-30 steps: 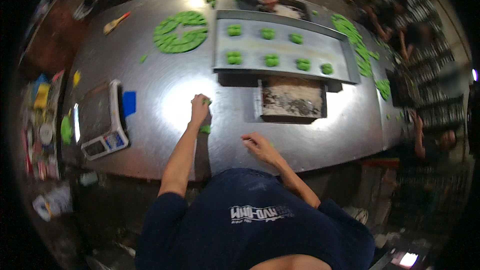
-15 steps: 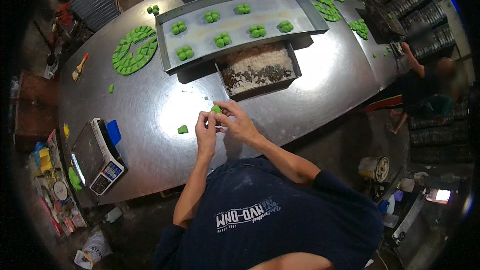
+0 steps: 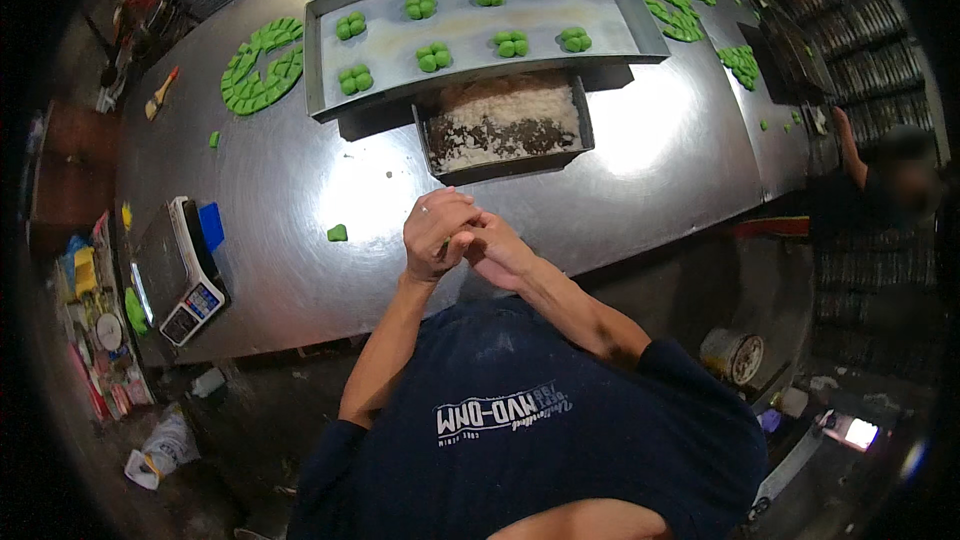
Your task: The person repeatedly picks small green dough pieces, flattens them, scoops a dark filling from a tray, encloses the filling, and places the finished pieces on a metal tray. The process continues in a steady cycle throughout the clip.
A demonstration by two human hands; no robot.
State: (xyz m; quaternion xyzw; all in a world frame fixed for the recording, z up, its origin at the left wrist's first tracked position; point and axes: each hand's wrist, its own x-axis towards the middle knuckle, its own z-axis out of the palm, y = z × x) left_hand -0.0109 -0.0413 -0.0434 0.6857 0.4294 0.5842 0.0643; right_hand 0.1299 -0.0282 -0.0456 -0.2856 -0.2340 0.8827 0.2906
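Observation:
Cupped together above the table's near edge, my left hand (image 3: 436, 232) lies over my right hand (image 3: 503, 252), palms facing. Between them is a piece of green dough (image 3: 447, 241); only a sliver of it shows. A small loose lump of green dough (image 3: 338, 233) rests on the metal table left of my hands. Just beyond my hands stands a dark box (image 3: 515, 172) with white, powdery or shredded material inside. Behind it, a shallow metal tray (image 3: 385, 37) carries several clusters of green dough balls (image 3: 433, 58).
At the left are a digital scale (image 3: 192, 275), a brush (image 3: 161, 95) and a ring of cut green dough pieces (image 3: 235, 88). More green pieces (image 3: 680, 15) lie far right. Another person's arm (image 3: 850, 145) reaches over the right edge. A bucket (image 3: 732, 355) stands below, right.
My fingertips were pinching the green dough in plain sight; now my palms are brought together over it, left hand on top. The view has shifted slightly.

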